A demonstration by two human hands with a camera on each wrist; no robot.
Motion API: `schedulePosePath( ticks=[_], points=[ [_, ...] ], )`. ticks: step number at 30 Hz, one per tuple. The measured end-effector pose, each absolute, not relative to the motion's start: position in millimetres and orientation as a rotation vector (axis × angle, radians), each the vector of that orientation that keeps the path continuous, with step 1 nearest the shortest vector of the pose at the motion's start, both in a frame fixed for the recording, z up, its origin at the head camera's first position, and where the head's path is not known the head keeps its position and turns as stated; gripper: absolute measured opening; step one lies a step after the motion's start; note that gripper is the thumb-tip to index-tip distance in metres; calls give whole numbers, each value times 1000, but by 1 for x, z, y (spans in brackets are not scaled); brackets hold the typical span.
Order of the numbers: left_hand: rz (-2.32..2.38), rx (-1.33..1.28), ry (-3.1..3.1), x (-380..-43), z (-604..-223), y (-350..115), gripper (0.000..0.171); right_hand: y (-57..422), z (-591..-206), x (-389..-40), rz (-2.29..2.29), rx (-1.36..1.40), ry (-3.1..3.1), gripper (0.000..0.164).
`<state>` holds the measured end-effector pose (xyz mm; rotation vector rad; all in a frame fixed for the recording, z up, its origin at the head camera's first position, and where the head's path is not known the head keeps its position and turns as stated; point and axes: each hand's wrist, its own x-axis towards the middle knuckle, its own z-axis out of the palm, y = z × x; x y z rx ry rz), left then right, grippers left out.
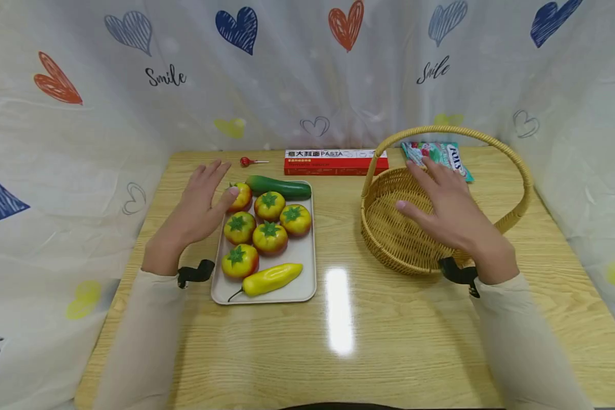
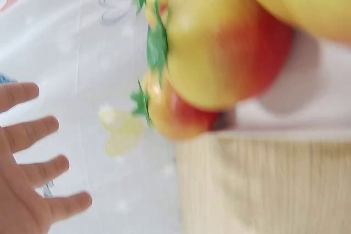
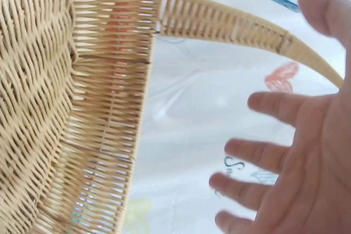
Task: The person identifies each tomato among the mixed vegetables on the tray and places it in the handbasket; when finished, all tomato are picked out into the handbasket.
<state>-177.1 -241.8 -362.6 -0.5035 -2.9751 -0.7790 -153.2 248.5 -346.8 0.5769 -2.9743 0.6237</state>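
My left hand (image 1: 197, 205) hovers over the left edge of a white tray (image 1: 304, 279), fingers straight and spread, holding nothing. On the tray lie several yellow-red tomatoes (image 1: 270, 238) with green leafy tops, a green cucumber (image 1: 279, 187) and a yellow pepper (image 1: 273, 279). The left thumb overlaps the far-left tomato in the head view. Above the wicker basket (image 1: 371, 239), my right hand (image 1: 451, 210) is spread with nothing in it. In the right wrist view its fingers (image 3: 258, 154) are apart from the basket wall (image 3: 109, 102), under the arched handle (image 3: 230, 23).
A red and white pasta box (image 1: 335, 163) lies along the back of the table (image 1: 389, 336). Left of it is a red lollipop (image 1: 246, 162). Behind the basket sits a teal snack bag (image 1: 461, 162). A curtain with hearts (image 1: 287, 85) hangs behind.
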Motion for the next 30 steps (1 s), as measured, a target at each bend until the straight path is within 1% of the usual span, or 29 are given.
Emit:
schedulePosePath(
  ticks=[7,13,20,30],
  points=[
    [-990,-419,-2938,-165,-364,-281,61,256,-337,-138,783,722,-2890,76],
    [-1071,-363,-2934,-167,-371,-297,57,247,-337,-130,828,822,-2796,78],
    [-1076,-275,-3040,-180,-390,-298,63,209,-349,-136,900,939,-2750,77],
    [-1079,-235,-3206,-205,-412,-284,65,134,-362,-151,1066,1122,-2736,75]
  ],
)
